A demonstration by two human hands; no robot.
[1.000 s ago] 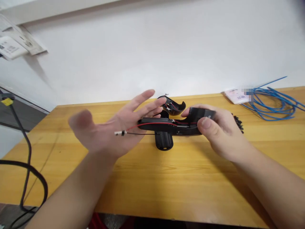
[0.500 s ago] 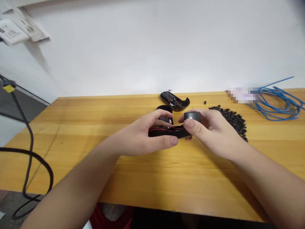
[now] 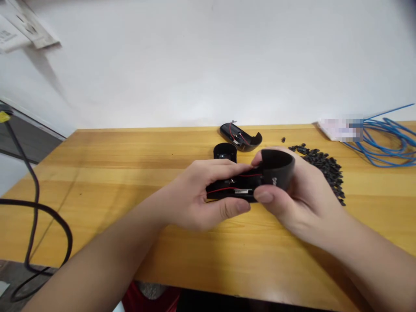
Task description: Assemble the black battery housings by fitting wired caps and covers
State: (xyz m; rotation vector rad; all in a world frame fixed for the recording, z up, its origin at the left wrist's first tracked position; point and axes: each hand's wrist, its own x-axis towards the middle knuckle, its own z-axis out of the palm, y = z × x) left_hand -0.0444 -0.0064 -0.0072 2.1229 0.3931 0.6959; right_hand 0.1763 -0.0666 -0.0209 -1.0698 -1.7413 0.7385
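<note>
My left hand [image 3: 198, 195] and my right hand [image 3: 299, 199] both grip a long black plastic housing [image 3: 232, 191] above the wooden table. Red wires and a small metal strip lie in its open side. My left fingers and thumb wrap its middle and left end, while my right hand holds its raised, rounded end. Just beyond my hands, a black curved shell half with red wires [image 3: 238, 138] lies on the table. A short black cup-shaped piece [image 3: 225, 151] stands nearer, partly behind my left fingers.
A heap of small black parts [image 3: 321, 171] lies right of my right hand, with a blurred white packet [image 3: 339, 129] and coiled blue cable [image 3: 386, 145] beyond. A black cable [image 3: 34, 216] loops off the wooden table's [image 3: 97, 216] left side. Papers [image 3: 19, 26] hang on the white wall.
The housing's rounded end has turned upward and toward me in my right hand. Both hands have moved nearer me and slightly right, and the left hand has closed further around the housing.
</note>
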